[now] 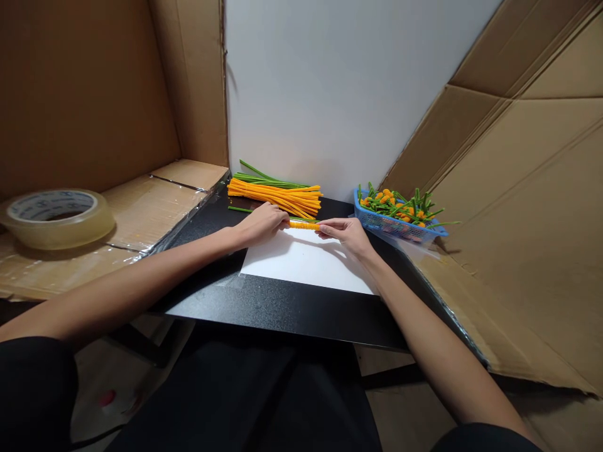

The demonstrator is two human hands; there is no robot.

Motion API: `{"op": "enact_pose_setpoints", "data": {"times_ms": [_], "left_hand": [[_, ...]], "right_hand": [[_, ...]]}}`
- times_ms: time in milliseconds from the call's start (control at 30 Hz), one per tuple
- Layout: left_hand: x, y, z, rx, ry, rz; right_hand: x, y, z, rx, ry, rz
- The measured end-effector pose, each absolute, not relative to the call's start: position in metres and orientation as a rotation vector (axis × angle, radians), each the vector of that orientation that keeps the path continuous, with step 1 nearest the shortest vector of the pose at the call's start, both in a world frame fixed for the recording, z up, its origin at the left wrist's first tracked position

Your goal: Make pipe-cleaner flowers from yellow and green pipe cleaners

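Between my two hands stretches an orange pipe cleaner [304, 225] wound into a tight coil, held level just above a white sheet of paper [301, 257]. My left hand [264, 222] grips the coil's left end with closed fingers. At the other end, my right hand [347, 233] pinches it between thumb and fingers. A pale, shiny strip shows along the coil's top; whether it is a rod inside cannot be made out. Just behind my hands lie a bundle of straight orange pipe cleaners [277, 193] and some green pipe cleaners [242, 177].
A blue basket [400, 227] at the right holds green stems with orange coiled tops. On cardboard at the left lies a large roll of clear tape [89, 229]. The black table [282, 311] is bounded by cardboard walls [532, 207] and a white panel [330, 94].
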State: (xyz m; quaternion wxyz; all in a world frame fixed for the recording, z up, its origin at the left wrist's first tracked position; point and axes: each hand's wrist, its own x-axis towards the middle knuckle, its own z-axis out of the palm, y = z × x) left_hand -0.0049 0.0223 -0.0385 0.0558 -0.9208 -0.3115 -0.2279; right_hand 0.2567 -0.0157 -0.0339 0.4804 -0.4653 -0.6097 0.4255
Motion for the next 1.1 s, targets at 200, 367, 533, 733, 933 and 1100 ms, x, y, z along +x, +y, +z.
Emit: {"op": "enact_pose_setpoints", "data": {"times_ms": [200,367,533,733,933,1100], "left_hand": [[-0.001,0.011,-0.028,-2.809,-0.977,-0.85],[-0.003,0.005,-0.011,-2.766,-0.851,-0.781],[-0.002,0.001,-0.01,-2.784,-0.796,-0.545],[0.005,-0.002,-0.029,-2.864,-0.758,-0.542],[0.011,-0.004,-0.043,-2.871,-0.722,-0.617],[0.015,-0.011,-0.047,-2.784,-0.721,-0.572]], "right_hand": [[0.246,-0.022,-0.037,-1.098,-1.568,1.015],[0.23,-0.03,-0.046,-1.086,-1.563,0.99],[0.223,-0.035,-0.05,-1.083,-1.571,0.98],[0.221,-0.039,-0.049,-1.11,-1.631,1.008],[0.219,-0.041,-0.052,-1.095,-1.696,0.972],[0.218,-0.042,-0.053,-1.091,-1.672,0.993]]}}
